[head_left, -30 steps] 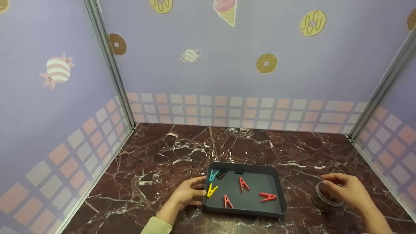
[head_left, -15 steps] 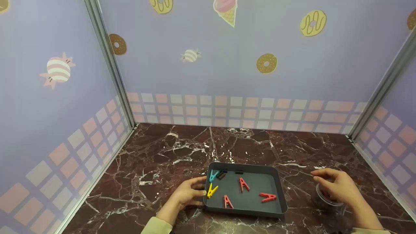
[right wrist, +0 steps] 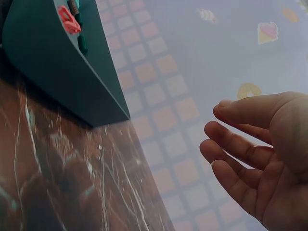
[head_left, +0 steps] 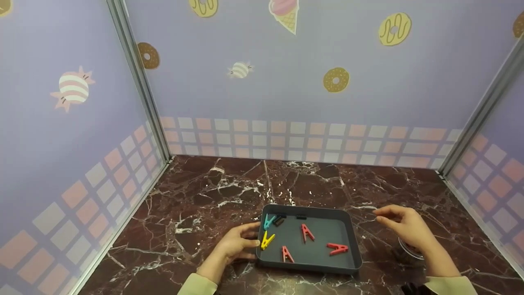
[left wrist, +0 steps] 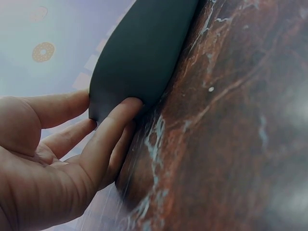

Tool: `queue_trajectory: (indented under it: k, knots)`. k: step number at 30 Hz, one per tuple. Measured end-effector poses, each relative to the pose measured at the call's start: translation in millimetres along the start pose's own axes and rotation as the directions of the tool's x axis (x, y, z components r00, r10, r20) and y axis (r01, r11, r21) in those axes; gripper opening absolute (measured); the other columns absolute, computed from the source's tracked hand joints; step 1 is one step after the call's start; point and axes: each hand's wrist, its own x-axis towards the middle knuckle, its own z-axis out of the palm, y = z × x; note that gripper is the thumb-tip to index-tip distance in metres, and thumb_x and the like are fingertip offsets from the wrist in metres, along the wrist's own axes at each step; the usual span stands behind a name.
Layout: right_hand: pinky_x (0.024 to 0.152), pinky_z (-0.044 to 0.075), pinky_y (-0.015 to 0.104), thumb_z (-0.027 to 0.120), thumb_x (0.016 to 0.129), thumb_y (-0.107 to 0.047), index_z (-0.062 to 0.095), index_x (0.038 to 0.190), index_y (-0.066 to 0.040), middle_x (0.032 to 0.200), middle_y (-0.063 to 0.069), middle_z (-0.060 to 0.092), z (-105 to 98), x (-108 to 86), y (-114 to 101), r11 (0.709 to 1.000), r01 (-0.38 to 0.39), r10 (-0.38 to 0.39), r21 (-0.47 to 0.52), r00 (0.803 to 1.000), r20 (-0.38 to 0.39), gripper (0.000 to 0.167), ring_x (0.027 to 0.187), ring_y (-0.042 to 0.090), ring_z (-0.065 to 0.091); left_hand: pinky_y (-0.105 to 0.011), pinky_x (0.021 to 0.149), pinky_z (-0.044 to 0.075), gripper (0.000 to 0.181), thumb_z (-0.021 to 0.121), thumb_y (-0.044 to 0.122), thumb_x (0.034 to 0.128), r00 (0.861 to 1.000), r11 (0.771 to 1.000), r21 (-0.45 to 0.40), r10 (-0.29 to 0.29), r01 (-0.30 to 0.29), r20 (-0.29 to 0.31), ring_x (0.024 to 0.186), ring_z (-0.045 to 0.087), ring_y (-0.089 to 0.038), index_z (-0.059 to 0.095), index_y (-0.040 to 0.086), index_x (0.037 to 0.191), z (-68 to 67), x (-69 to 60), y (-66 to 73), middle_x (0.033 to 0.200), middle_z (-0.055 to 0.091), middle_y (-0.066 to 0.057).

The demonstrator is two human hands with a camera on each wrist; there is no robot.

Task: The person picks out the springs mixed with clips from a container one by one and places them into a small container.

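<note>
My left hand (head_left: 237,246) is at the left side of a dark grey tray (head_left: 315,268), its fingertips touching the outer wall, as the left wrist view shows. In the tray lie a teal clothespin (head_left: 268,221), a yellow clothespin (head_left: 267,240) and red clothespins (head_left: 307,232). Small black cylinders (head_left: 301,217) rest near its back wall. My right hand (head_left: 409,227) hovers to the right of the tray, fingers loosely bent, with nothing seen between them. Partly hidden behind its wrist is a clear round tub (head_left: 405,253); what is inside cannot be made out.
Everything stands on a dark red marbled tabletop (head_left: 196,196). Patterned panels close it off at the back (head_left: 286,102), the left (head_left: 49,164) and the right (head_left: 497,168).
My right hand has moved left and slightly away from me, off the clear tub toward the tray. The left hand, the tray and the clothespins have stayed where they were.
</note>
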Motion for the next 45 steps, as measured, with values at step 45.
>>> queue_trajectory:
  k: [45]
  knots:
    - [0.077,0.056,0.024,0.074,0.093,-0.011,0.079,0.104,-0.002,0.099,0.011,0.079,115,106.6,-55,0.974,0.204,-0.222,0.098,0.949,0.226,0.015,0.086,0.012,0.07,-0.05,0.08,0.064,0.068,0.068,-0.002,0.0935,1.0,1.0,0.001,-0.005,0.005,0.001,0.108,0.07,-0.027,0.042,0.003,0.156,-1.5,-1.4,1.4,0.144,0.054,-0.03]
